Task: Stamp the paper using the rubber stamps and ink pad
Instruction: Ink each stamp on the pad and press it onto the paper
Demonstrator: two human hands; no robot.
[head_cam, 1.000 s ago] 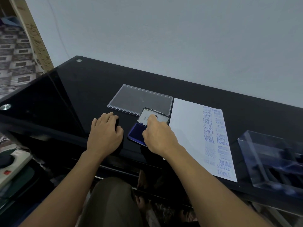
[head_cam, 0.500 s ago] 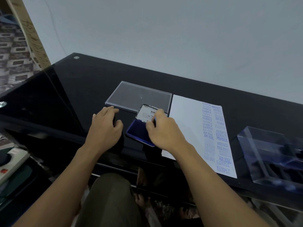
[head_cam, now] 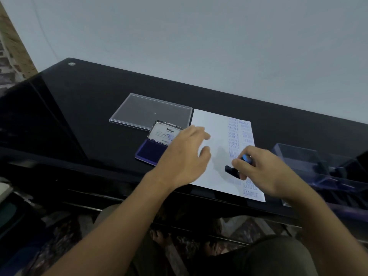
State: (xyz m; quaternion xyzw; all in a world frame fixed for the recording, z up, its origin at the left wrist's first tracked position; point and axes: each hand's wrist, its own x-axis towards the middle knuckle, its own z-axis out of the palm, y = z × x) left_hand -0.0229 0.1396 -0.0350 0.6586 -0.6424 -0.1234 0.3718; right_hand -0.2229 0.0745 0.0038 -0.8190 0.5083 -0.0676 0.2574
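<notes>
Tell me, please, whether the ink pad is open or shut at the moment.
Open. The ink pad has its dark blue inking surface uncovered, and its hinged lid is folded back behind it, with the printed label inside facing up.

I record a glossy black counter (head_cam: 79,116) bearing a clear lid (head_cam: 151,111), an open ink pad (head_cam: 151,150), a stamped paper (head_cam: 209,124) and a clear box (head_cam: 298,156).

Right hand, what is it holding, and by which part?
The right hand holds a rubber stamp, fingers round its handle, above the dark base.
</notes>
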